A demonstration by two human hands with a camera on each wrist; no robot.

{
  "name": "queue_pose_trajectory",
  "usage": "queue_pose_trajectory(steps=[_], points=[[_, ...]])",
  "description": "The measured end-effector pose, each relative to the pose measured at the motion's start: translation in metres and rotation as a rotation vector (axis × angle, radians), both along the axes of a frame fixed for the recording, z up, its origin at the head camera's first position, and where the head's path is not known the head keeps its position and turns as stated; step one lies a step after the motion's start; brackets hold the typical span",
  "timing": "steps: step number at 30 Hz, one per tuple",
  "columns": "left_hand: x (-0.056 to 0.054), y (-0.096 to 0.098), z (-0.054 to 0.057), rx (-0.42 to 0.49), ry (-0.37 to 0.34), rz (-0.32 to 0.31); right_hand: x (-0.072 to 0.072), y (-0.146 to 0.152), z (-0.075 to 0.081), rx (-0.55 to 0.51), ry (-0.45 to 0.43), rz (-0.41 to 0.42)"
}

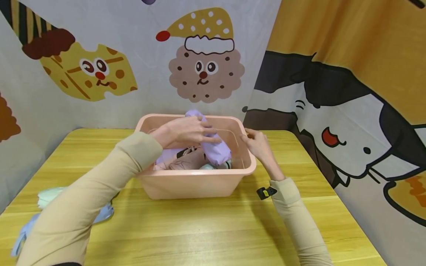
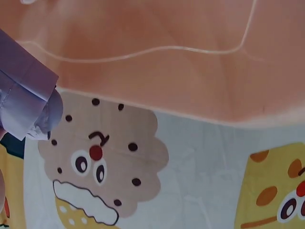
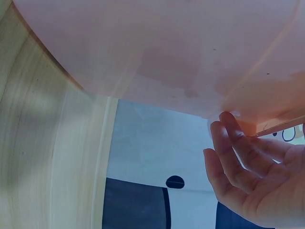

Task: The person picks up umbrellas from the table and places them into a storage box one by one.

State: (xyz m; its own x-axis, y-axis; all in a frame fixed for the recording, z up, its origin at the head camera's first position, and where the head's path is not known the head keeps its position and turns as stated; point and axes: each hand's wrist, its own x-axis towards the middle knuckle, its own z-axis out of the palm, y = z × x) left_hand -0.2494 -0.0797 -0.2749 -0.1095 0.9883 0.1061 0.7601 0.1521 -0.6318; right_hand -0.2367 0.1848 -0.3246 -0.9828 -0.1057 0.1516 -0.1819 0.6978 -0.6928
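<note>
A lavender folded fabric bundle (image 1: 216, 149) slants over the inside of a pink plastic bin (image 1: 186, 184). My left hand (image 1: 188, 129) holds it from above, its fingers spread across the top and the thumb hidden. In the left wrist view the lavender bundle (image 2: 24, 90) shows flat folds and seams at the left edge. My right hand (image 1: 257, 144) grips the bin's right rim. Seen from that wrist, the right hand (image 3: 252, 176) has its fingers under the rim, fingertips at the outer wall. Beneath the bundle lies a brownish-pink folded fabric item (image 1: 189, 159) with a black strap.
More lavender fabric (image 1: 166, 155) lies at the left inside the bin. On the wooden table (image 1: 199, 229), light green fabric (image 1: 50, 195) and blue fabric (image 1: 104, 212) lie at the left, partly behind my left sleeve. A printed cloth (image 1: 149, 74) hangs behind the table.
</note>
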Motion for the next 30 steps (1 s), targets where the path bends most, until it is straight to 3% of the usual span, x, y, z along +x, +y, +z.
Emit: queue_pose_trajectory(steps=[10, 17, 20, 24, 30], points=[[-0.002, 0.001, -0.016, -0.032, -0.148, 0.037, -0.001, -0.001, -0.001, 0.010, 0.017, -0.002], [0.000, 0.003, -0.020, -0.044, -0.266, 0.112, -0.001, -0.001, -0.001, 0.017, 0.016, -0.009], [0.001, 0.004, -0.016, -0.040, -0.275, 0.185, -0.001, -0.001, -0.001, 0.013, 0.013, -0.008], [0.007, 0.002, -0.003, -0.002, -0.300, 0.311, 0.000, 0.000, 0.000, 0.003, 0.010, -0.005], [0.015, -0.015, 0.023, 0.118, -0.427, 0.537, 0.000, 0.001, -0.001, 0.015, 0.015, -0.015]])
